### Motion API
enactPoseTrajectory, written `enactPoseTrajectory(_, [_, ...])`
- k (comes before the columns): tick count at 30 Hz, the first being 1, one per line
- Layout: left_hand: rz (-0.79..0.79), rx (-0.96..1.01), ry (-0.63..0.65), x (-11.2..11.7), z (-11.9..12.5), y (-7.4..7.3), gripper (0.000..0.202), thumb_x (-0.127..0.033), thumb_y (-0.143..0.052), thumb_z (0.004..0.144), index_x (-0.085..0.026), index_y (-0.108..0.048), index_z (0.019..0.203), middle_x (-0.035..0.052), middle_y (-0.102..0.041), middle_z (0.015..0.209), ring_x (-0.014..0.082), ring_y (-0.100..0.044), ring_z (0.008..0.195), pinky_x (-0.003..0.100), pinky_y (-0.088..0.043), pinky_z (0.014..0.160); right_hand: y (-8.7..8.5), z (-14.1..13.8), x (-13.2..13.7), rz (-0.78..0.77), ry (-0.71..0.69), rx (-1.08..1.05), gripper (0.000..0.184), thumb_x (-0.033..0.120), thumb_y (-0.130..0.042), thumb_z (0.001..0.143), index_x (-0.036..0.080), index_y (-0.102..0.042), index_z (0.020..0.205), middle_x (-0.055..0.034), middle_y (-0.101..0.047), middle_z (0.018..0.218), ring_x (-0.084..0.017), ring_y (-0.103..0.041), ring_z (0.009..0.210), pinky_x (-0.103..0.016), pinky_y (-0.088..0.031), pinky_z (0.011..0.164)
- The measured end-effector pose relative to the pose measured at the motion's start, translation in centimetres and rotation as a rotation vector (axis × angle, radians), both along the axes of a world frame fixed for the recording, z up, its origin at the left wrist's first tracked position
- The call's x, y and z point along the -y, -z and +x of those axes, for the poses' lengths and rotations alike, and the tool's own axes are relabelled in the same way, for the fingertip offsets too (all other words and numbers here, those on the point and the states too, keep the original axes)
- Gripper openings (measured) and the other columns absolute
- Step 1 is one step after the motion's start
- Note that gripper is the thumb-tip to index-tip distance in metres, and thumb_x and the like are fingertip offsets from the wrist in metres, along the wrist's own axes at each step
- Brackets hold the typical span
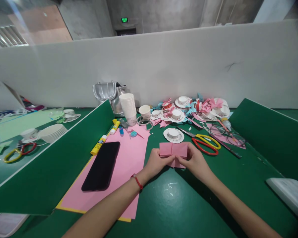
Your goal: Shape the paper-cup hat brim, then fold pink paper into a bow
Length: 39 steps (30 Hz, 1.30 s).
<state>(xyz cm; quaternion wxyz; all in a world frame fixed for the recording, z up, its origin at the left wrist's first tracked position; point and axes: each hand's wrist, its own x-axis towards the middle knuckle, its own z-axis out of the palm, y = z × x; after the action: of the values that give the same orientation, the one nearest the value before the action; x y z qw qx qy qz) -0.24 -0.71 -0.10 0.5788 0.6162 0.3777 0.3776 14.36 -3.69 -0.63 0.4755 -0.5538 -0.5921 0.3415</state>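
A small piece of folded pink paper (180, 150) is held up between my two hands, with creases running across it. My left hand (157, 162) pinches its left side, thumb along the lower edge. On the right side, my right hand (195, 162) grips it the same way, the thumbs close together at the middle. Just beyond the paper sits a white fringed paper-cup piece (173, 134), flattened like a small hat. Scissors with red and yellow handles (206, 142) lie right of it, near my right hand.
A black phone (101, 167) and glue sticks (99, 144) rest by pink sheets (129, 178) on the left. Behind stand stacked paper cups (128, 107), tape rolls (145, 122) and a pile of paper crafts (176, 114). Green dividers (72, 158) bound the desk; glasses (234, 137) lie right.
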Motion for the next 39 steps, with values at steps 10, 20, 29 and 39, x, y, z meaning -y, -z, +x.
enactPoseTrajectory(10, [-0.113,0.092,-0.145,0.0,0.3,0.2,0.029,-0.029,-0.069,0.058,-0.009,-0.066,0.079,0.0058,-0.066,0.074,0.0165,-0.058,0.065,0.026,-0.046,0.06,-0.1,-0.4,0.0,0.111,0.004,0.087,0.035,0.022,-0.05,0.07,0.02,-0.031,0.099,-0.0038,-0.062,0.075,-0.016,-0.061,0.064,-0.029,-0.049,0.059])
enactPoseTrajectory(20, [-0.01,0.019,-0.146,-0.5,-0.4,0.1,0.021,-0.028,-0.065,0.061,-0.01,-0.064,0.073,0.0021,-0.062,0.067,0.0137,-0.054,0.06,0.022,-0.043,0.056,0.4,1.8,-0.9,0.173,0.242,-0.045,0.028,0.027,-0.054,0.069,0.019,-0.039,0.091,-0.0021,-0.054,0.073,-0.015,-0.056,0.062,-0.03,-0.048,0.058])
enactPoseTrajectory(29, [0.107,-0.004,-0.049,-0.1,-0.5,-0.1,0.024,-0.016,-0.067,0.057,-0.014,-0.061,0.081,0.0014,-0.062,0.074,0.013,-0.053,0.064,0.02,-0.04,0.056,-1.0,0.3,0.4,0.02,0.083,0.048,0.01,0.026,-0.059,0.066,0.016,-0.06,0.07,-0.0034,-0.062,0.066,-0.018,-0.056,0.061,-0.028,-0.044,0.058])
enactPoseTrajectory(39, [0.001,-0.008,-0.081,-0.4,-0.6,0.0,0.022,-0.029,-0.067,0.06,-0.009,-0.061,0.068,0.0033,-0.061,0.064,0.0121,-0.051,0.057,0.021,-0.04,0.051,-0.6,-0.3,0.5,-0.108,0.006,-0.11,0.019,0.03,-0.054,0.066,0.012,-0.06,0.067,-0.0011,-0.058,0.057,-0.013,-0.05,0.051,-0.023,-0.038,0.047])
